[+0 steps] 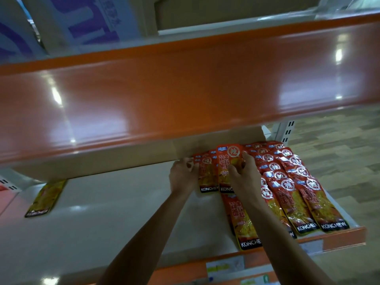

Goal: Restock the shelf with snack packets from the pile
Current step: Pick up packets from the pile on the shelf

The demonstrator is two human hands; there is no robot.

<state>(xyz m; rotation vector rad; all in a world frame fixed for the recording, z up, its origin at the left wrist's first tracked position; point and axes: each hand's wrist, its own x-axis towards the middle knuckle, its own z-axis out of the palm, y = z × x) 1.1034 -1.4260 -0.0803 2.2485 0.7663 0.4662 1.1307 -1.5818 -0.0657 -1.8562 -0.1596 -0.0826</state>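
Red packets (207, 177) are being held on the shelf (102, 212): left hand (183, 175) pinching their left edge, right hand (242, 175) grasping the front one; pile (298, 194) lying just right

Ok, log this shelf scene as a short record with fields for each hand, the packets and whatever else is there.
left hand: pinches the left edge of the held packets
right hand: grips the held packets from the front
red packets: overlapping rows lying flat, right side of the shelf
yellow packet: lies alone, far left
cardboard box: behind the packets
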